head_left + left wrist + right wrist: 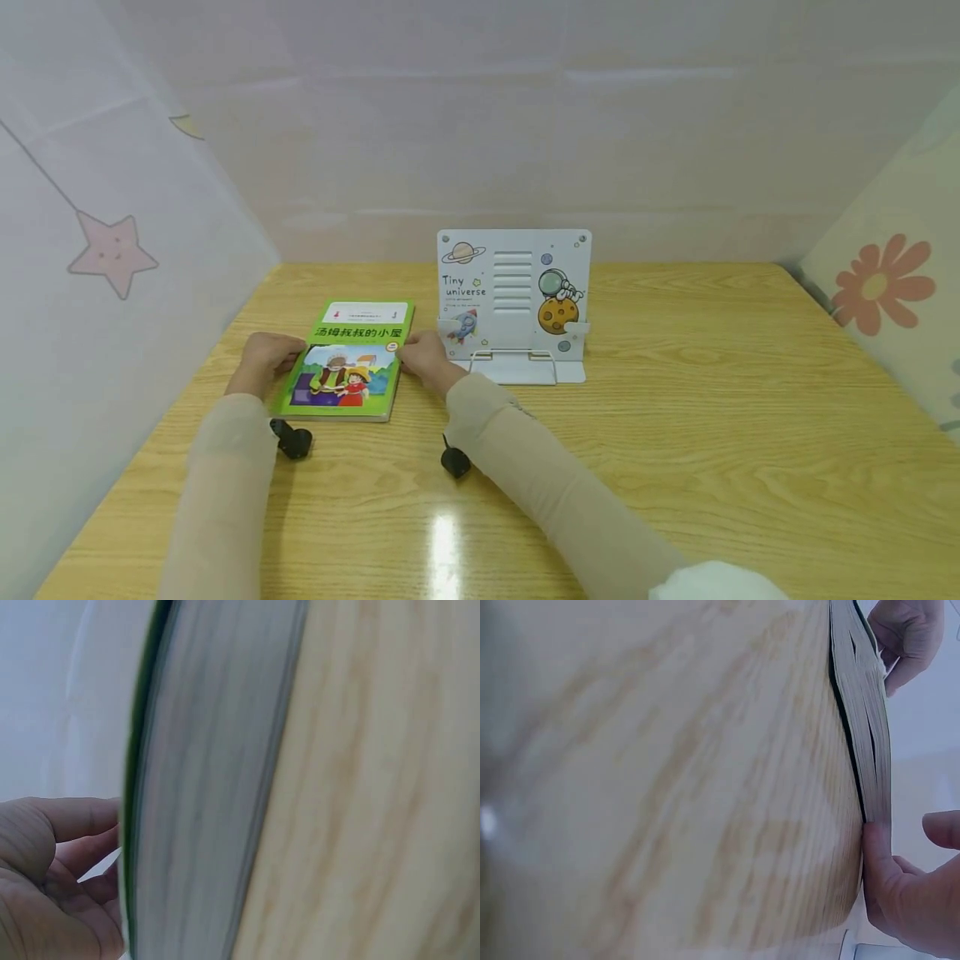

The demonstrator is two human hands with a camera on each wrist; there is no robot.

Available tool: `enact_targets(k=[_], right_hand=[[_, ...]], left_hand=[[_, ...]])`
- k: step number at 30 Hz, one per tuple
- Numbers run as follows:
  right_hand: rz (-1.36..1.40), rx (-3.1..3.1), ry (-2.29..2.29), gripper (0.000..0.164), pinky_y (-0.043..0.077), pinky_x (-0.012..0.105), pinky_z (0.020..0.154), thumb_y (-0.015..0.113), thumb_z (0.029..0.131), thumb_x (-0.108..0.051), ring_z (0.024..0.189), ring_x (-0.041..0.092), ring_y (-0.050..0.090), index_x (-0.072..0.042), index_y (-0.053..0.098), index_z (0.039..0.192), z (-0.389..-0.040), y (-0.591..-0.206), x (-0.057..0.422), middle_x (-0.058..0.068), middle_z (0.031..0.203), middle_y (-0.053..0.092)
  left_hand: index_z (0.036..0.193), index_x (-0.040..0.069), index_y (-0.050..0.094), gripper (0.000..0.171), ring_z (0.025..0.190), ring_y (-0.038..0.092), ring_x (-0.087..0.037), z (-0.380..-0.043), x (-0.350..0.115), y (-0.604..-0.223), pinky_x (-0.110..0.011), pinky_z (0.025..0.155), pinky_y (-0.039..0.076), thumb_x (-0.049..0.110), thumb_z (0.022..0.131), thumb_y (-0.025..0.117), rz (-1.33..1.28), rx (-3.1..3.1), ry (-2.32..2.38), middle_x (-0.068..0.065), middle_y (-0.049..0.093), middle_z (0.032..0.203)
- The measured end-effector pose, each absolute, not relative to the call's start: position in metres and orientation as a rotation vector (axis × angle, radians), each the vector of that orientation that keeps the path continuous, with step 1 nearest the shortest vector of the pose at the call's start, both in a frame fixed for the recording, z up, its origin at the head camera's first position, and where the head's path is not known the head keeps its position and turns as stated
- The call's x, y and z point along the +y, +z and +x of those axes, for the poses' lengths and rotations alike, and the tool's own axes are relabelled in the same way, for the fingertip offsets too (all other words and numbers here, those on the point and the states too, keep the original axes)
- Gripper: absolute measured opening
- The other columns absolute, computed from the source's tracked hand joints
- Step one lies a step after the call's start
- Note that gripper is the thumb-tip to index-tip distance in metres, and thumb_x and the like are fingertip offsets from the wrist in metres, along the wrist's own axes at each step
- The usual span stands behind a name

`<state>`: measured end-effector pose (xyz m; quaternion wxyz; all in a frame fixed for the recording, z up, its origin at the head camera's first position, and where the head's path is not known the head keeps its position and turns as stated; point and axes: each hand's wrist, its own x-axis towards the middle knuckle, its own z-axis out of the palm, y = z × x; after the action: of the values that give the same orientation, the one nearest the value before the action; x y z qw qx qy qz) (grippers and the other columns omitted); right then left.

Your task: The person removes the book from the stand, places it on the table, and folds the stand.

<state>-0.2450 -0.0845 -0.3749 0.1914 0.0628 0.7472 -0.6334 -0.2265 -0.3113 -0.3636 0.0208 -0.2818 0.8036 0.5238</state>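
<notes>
A green-covered picture book lies at the left of the table, two figures on its cover. My left hand holds its left edge, and my right hand holds the right edge. In the right wrist view, right-hand fingers bear on the page edges while another digit stands off from the cover. Beyond the book's page edges, a hand bends its fingers against the cover in the left wrist view. Fingertips there are partly hidden.
A white bookstand with space drawings stands upright just right of the book. The wooden table extends far to the right. Black wrist devices hang below the sleeves. Printed cloth walls enclose the back and sides.
</notes>
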Motion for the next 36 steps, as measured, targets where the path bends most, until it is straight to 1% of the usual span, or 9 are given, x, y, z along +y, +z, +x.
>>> enact_targets(k=[3,9,13,18,22,26,29,34,36], right_hand=[[0.15,2.149,-1.75,0.032,0.048,0.021,0.064,0.057,0.078,0.001,0.08,0.018,0.055,0.006,0.053,0.11,-0.243,-0.374,-0.084,0.014,0.103,0.053],[0.031,2.328,-1.591,0.037,0.047,0.025,0.068,0.06,0.078,-0.007,0.08,0.017,0.053,0.004,0.053,0.112,-0.234,-0.367,-0.082,0.013,0.102,0.055],[-0.065,2.385,-1.515,0.04,0.045,0.027,0.076,0.06,0.08,-0.013,0.091,0.019,0.052,0.002,0.051,0.115,-0.228,-0.359,-0.079,0.012,0.108,0.053],[-0.242,2.44,-1.435,0.043,0.042,0.029,0.082,0.059,0.081,-0.02,0.101,0.023,0.048,0.001,0.049,0.118,-0.224,-0.349,-0.076,0.012,0.111,0.052],[-0.356,2.438,-1.439,0.045,0.042,0.029,0.083,0.058,0.083,-0.021,0.105,0.023,0.047,0.002,0.046,0.12,-0.221,-0.343,-0.074,0.012,0.114,0.051],[-0.452,2.422,-1.461,0.046,0.043,0.028,0.082,0.056,0.084,-0.021,0.106,0.022,0.046,0.001,0.044,0.122,-0.217,-0.337,-0.071,0.012,0.117,0.05],[-0.509,2.414,-1.464,0.046,0.043,0.028,0.081,0.055,0.085,-0.021,0.106,0.021,0.046,0.0,0.042,0.124,-0.214,-0.33,-0.068,0.012,0.118,0.049],[-0.578,2.447,-1.432,0.047,0.043,0.027,0.081,0.055,0.085,-0.023,0.105,0.02,0.047,-0.001,0.042,0.124,-0.214,-0.317,-0.06,0.011,0.116,0.05],[-0.597,2.449,-1.431,0.048,0.043,0.026,0.08,0.055,0.085,-0.024,0.105,0.02,0.047,-0.001,0.042,0.125,-0.215,-0.312,-0.056,0.011,0.117,0.05]], left_hand=[[0.094,-0.009,0.054,0.026,0.049,0.049,-0.005,-0.227,-0.312,-0.363,-0.018,0.05,0.047,0.006,0.073,0.057,-0.884,2.501,1.6,0.001,0.052,0.056],[0.11,-0.013,0.049,0.039,0.053,0.053,-0.006,-0.227,-0.314,-0.36,-0.02,0.058,0.049,0.01,0.078,0.056,-0.848,2.466,1.616,-0.001,0.054,0.063],[0.117,-0.011,0.045,0.045,0.069,0.056,-0.011,-0.223,-0.313,-0.351,-0.022,0.068,0.049,0.015,0.082,0.054,-0.764,2.524,1.602,-0.015,0.058,0.09],[0.124,-0.006,0.042,0.052,0.1,0.05,-0.025,-0.23,-0.316,-0.352,-0.02,0.072,0.047,0.028,0.085,0.052,-0.606,2.609,1.64,-0.023,0.044,0.121],[0.125,0.0,0.043,0.06,0.101,0.051,-0.02,-0.242,-0.324,-0.358,-0.021,0.072,0.047,0.039,0.081,0.056,-0.545,2.601,1.693,-0.018,0.045,0.123],[0.127,-0.001,0.04,0.06,0.106,0.047,-0.026,-0.239,-0.313,-0.343,-0.032,0.085,0.042,0.037,0.083,0.054,-0.439,2.615,1.69,-0.02,0.043,0.123],[0.127,-0.001,0.041,0.061,0.106,0.048,-0.027,-0.241,-0.308,-0.339,-0.033,0.086,0.041,0.037,0.082,0.056,-0.375,2.621,1.707,-0.02,0.045,0.121],[0.122,0.012,0.05,0.063,0.093,0.055,-0.01,-0.262,-0.318,-0.355,-0.025,0.079,0.045,0.049,0.072,0.061,-0.329,2.609,1.731,-0.006,0.054,0.114],[0.123,0.012,0.049,0.062,0.095,0.055,-0.012,-0.266,-0.315,-0.354,-0.028,0.081,0.044,0.048,0.073,0.061,-0.274,2.61,1.72,-0.007,0.053,0.115]])
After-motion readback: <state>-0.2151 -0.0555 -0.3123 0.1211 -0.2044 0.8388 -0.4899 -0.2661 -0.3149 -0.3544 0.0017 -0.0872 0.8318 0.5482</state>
